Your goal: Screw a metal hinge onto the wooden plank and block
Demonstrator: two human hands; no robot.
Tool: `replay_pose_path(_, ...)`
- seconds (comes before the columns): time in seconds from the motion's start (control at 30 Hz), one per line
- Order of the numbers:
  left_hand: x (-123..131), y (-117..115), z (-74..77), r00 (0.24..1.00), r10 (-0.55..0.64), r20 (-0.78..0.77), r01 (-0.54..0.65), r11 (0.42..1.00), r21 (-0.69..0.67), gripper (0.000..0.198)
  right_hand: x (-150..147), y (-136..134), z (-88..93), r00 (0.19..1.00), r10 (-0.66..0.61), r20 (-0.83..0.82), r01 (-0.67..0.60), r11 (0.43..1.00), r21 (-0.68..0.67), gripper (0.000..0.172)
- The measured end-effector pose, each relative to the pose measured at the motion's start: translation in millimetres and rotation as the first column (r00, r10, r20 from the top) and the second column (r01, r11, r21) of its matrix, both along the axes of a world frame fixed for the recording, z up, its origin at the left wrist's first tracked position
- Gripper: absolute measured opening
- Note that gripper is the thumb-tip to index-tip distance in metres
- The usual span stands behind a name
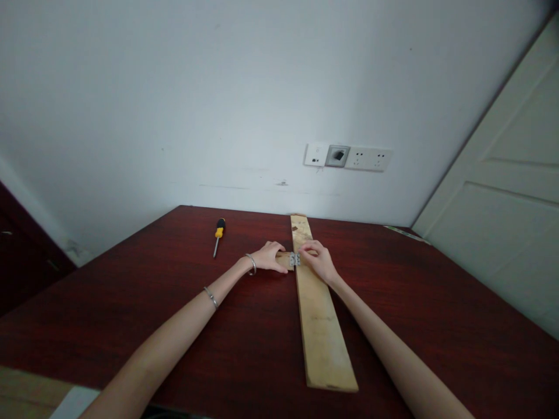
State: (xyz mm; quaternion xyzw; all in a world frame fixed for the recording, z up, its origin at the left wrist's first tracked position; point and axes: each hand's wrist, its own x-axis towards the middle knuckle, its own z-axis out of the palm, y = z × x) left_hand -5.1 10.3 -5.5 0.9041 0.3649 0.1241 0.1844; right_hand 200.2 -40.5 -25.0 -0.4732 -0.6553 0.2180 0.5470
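A long pale wooden board (323,317) lies lengthwise on the dark red table. Against its left side sits a small wooden block (284,261), gripped between the thumb and fingers of my left hand (269,256). A silver metal hinge (295,259) spans the seam, one leaf on the block and the other on the board. My right hand (318,259) rests over the board just right of the hinge, thumb and fingers pinched together. Whatever is between those fingertips is too small to make out.
A yellow and black screwdriver (219,235) lies on the table (183,326) to the left of my hands. Behind the table rises a white wall (218,116) with a row of sockets (349,157). A pale panelled door (506,186) stands at the right.
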Motion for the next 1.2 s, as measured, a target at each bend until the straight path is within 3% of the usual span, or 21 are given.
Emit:
replay_pose_path(0.2,0.5,1.9,-1.7,1.000,-0.008,-0.006,0.008,1.000,0.009,0.072,-11.0,-7.2,7.4,0.995,0.079,0.055,-0.077,0.996,-0.047,0.017)
replay_pose_path(0.4,1.1,4.1,-4.9,0.999,-0.031,-0.025,0.031,0.999,0.033,0.074,-15.2,-6.8,7.4,0.984,0.081,0.157,-0.071,0.995,-0.067,0.015)
replay_pose_path(1.2,0.1,0.3,-1.1,0.999,-0.036,0.018,0.036,0.999,0.027,0.064,-15.6,-8.3,9.0,0.978,0.087,0.189,-0.064,0.990,-0.125,0.016)
